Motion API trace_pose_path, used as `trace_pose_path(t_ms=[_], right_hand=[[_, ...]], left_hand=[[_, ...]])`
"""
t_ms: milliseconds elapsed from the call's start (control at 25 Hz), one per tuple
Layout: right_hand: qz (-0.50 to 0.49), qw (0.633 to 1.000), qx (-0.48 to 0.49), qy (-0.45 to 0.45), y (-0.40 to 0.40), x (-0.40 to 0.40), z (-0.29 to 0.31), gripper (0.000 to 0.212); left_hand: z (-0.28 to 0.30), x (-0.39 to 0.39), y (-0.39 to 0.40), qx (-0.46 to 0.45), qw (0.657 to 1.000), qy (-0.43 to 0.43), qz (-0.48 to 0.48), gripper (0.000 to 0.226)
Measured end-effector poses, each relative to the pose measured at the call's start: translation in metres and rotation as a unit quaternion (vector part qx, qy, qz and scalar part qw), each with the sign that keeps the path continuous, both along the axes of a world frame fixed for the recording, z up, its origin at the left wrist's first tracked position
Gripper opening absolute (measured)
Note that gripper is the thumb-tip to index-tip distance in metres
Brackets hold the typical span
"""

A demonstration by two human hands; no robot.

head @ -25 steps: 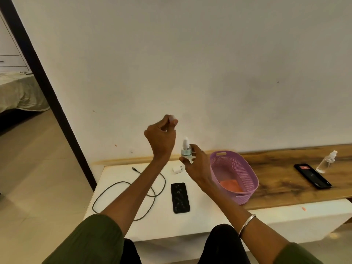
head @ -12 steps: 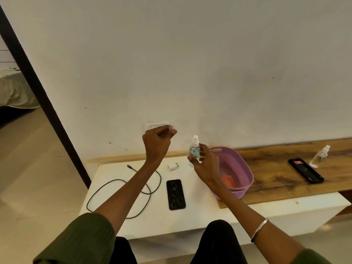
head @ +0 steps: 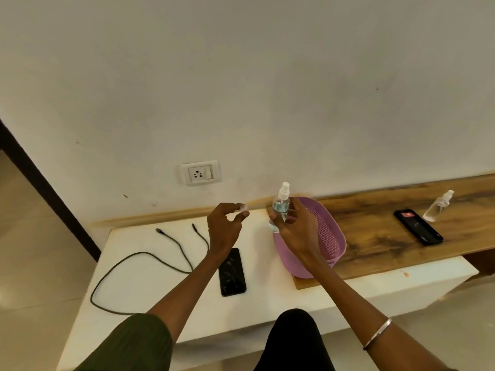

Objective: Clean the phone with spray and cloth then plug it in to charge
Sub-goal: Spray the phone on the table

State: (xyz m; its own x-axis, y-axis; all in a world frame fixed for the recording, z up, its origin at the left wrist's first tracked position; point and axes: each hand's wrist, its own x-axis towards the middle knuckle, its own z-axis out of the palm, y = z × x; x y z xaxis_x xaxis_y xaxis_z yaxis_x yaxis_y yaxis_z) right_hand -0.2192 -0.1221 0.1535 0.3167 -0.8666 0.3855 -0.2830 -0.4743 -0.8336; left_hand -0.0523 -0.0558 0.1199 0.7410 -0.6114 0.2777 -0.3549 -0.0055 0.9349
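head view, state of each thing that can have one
spray bottle: upright, cap off, held by right hand
cap: pinched in left hand
phone: flat on white table, screen dark, unplugged
cable: loose, both ends free
wall socket: nothing plugged in
second phone: screen lit

Left hand [head: 226,226] pinching, right hand [head: 294,227] gripping.

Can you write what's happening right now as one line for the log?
step: uncapping spray | right hand: holds spray bottle | left hand: pinches small clear cap | phone: flat on table, untouched
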Motion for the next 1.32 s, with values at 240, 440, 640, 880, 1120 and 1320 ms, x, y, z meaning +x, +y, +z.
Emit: trace_pose_path(t_ms=[240,440,640,880,1120,1320], right_hand=[[-0.002,1.000,0.025,0.000,-0.026,-0.006,-0.022,0.045],[-0.003,0.999,0.037,-0.028,-0.041,-0.005,-0.034,0.041],[-0.001,0.999,0.031,-0.021,-0.056,-0.003,-0.047,0.046],[0.004,0.998,0.057,-0.025,-0.061,-0.001,-0.058,0.042],[0.007,0.998,0.062,-0.029,-0.058,0.003,-0.059,0.038],[0.023,0.997,0.062,-0.049,-0.051,0.001,-0.050,0.043]], left_hand=[[-0.056,-0.011,-0.032,0.092,0.995,0.031,-0.021,0.013],[-0.105,-0.019,-0.048,0.196,0.977,-0.078,-0.023,0.021],[-0.138,-0.010,-0.059,0.258,0.956,-0.135,-0.046,0.027],[-0.163,-0.001,-0.059,0.293,0.936,-0.185,-0.060,0.030],[-0.171,-0.001,-0.061,0.328,0.907,-0.255,-0.075,0.040],[-0.154,0.009,-0.043,0.262,0.925,-0.270,-0.060,0.060]])
